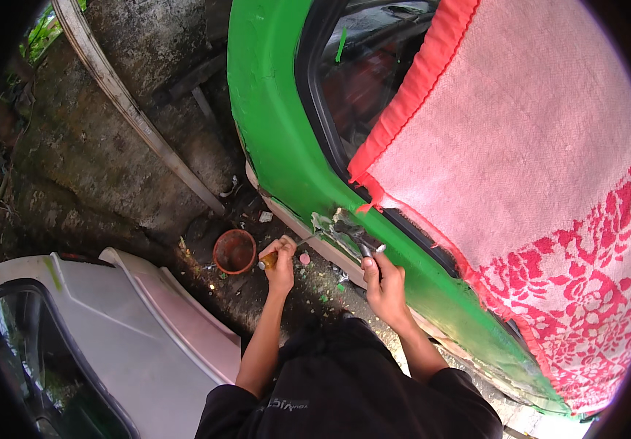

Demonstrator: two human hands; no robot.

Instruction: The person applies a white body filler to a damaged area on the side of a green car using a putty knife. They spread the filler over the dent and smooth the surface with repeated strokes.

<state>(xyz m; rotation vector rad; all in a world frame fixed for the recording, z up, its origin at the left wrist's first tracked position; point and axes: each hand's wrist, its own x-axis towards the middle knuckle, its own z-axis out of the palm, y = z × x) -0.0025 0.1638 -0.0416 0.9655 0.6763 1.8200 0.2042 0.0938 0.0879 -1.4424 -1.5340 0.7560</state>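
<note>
My left hand (279, 265) is closed round the amber handle of a screwdriver-like tool (268, 260). Its thin metal shaft points up and right, its tip close to a patch of chipped paint (323, 223) on the green car body (297, 179). In my right hand (384, 287) is a dark tool with a shiny, silvery round end (367, 249), whose exact kind I cannot make out. The dark front of that tool is at the same damaged patch, just below the car window. Whether either tool touches the metal is unclear.
A pink and red patterned towel (520, 139) drapes over the car on the right. On the littered ground stands a reddish-brown round bowl (235, 252). A pale car body (147, 322) is close on my left. A long curved strip (129, 102) leans at the upper left.
</note>
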